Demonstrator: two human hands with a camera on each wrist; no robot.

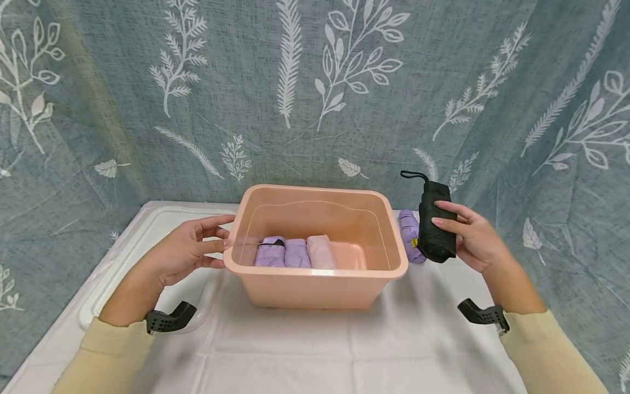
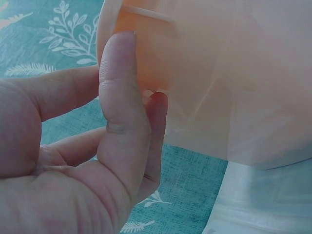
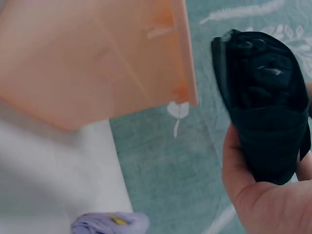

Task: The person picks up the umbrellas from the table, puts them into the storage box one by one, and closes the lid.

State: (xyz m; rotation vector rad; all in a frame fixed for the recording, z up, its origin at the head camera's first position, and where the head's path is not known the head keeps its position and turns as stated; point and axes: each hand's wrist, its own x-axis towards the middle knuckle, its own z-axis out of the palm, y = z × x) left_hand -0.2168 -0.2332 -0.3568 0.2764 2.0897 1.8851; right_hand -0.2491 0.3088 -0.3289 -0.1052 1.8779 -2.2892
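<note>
A peach plastic bin [image 1: 315,290] stands on the white-covered table. My left hand [image 1: 184,249] grips its left rim, the thumb lying over the edge in the left wrist view. Raised beside the bin's right end, a compact black folding umbrella [image 1: 435,243] with a wrist loop is held in my right hand [image 1: 477,238]. Behind and below it lies a purple folded umbrella [image 1: 407,227] with a yellow tag, close to the bin's right wall. Inside the bin, two purple folded bundles [image 1: 297,254] and a pale pink one [image 1: 321,251] sit side by side; their lower ends are hidden by the front wall.
A white translucent lid [image 1: 167,219] lies flat on the table to the left of the bin, partly under my left arm. A blue-green curtain [image 1: 246,82] with white leaf prints hangs behind the table and at both sides. White cloth [image 1: 305,350] covers the table in front.
</note>
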